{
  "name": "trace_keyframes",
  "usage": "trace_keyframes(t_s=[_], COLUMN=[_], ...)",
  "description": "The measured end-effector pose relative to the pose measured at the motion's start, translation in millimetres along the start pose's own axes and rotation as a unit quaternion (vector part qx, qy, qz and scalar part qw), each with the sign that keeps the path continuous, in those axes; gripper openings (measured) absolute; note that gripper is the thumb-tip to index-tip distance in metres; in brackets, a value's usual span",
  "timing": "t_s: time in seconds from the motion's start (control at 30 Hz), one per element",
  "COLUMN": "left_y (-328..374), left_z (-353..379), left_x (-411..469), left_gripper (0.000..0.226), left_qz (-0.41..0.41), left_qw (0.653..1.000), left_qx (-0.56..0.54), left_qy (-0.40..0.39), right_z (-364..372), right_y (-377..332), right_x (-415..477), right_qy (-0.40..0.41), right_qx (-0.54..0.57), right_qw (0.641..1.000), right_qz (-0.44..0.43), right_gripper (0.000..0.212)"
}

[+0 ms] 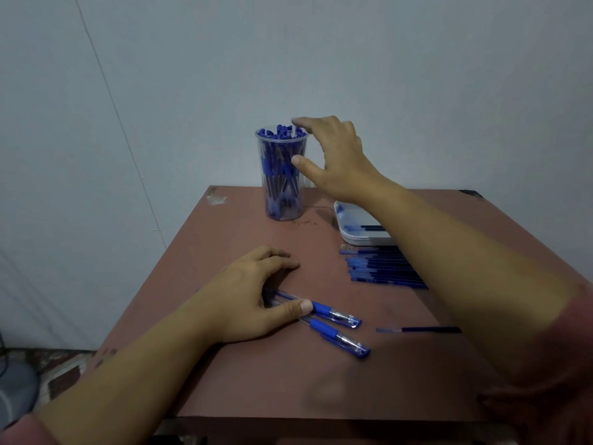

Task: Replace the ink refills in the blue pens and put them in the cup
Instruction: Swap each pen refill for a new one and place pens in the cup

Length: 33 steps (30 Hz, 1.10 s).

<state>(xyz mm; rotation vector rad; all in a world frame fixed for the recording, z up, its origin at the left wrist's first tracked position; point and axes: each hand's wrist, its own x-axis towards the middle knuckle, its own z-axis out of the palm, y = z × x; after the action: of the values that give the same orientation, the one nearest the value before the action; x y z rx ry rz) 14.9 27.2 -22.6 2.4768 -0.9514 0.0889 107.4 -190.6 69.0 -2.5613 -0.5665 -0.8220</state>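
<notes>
Right hand spread at the cup, left hand on two pens.

The right hand [333, 159] is wide open and holds nothing: its motion-blurred fingers reach over the rim of the tall clear plastic cup [268, 200], packed with blue pens at the table's far edge, and its thumb lies in front of the cup wall. The left hand [253, 297] curls over the rear ends of two clear plastic pens with blue grips [333, 314], its thumb pressed across both barrels on the reddish-brown table [224, 239]; those ends are hidden under the palm. Any print on the pens is too small to read. The right forearm covers part of the white tray [356, 237] and the row of dark blue refills [378, 268]. One loose refill [417, 329] lies apart.
</notes>
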Motion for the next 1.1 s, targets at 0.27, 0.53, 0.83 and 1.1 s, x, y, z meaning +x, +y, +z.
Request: trace_keyframes(t_s=[0.27,0.53,0.83,1.1], left_y=[1,4,6,15], left_z=[0,-2,2,5], left_x=[-1,-3,-3,-2], left_gripper=[0.087,0.099,0.095,0.088], left_qz=[0.001,0.008,-0.008,-0.015], left_qw=[1.000,1.000,1.000,0.998], left_qx=[-0.004,0.016,0.021,0.056], left_qy=[0.003,-0.024,-0.009,0.009], right_z=[-36,-42,-31,-33], right_y=[-10,-21,-22,-21], right_x=[-97,-155,-158,-154], right_qy=[-0.090,-0.169,-0.228,-0.119], right_qx=[0.016,0.082,0.017,0.082], right_qw=[0.994,0.982,0.973,0.985], right_qz=[-0.052,-0.005,0.005,0.095], right_gripper=[0.021,0.021,0.015,0.008])
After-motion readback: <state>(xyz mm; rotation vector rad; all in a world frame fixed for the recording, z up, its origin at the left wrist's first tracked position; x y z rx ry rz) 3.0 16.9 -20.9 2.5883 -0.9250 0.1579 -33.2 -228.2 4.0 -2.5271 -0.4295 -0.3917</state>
